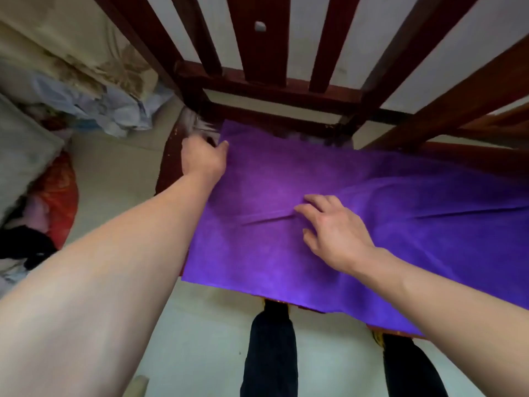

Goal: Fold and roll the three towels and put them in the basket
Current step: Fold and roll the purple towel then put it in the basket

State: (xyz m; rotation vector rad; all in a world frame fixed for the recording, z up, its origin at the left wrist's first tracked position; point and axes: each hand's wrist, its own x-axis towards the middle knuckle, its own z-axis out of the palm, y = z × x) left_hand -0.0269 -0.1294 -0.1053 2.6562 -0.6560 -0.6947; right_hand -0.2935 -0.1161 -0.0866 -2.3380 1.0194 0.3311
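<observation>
The purple towel (286,253) lies spread over the chair seat (169,167); it looks soft, light and quick to crease, so I'd take it by its corners. My right hand (335,233) rests spread on its middle. My left hand (203,159) has its thumb on the far left corner, fingers too blurred to tell.

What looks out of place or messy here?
The purple towel does not lie flat. A long crease runs across it beside the right hand, with another ridge further right. Its near edge hangs past the seat of the chair, whose left rim looks chipped and speckled.
</observation>
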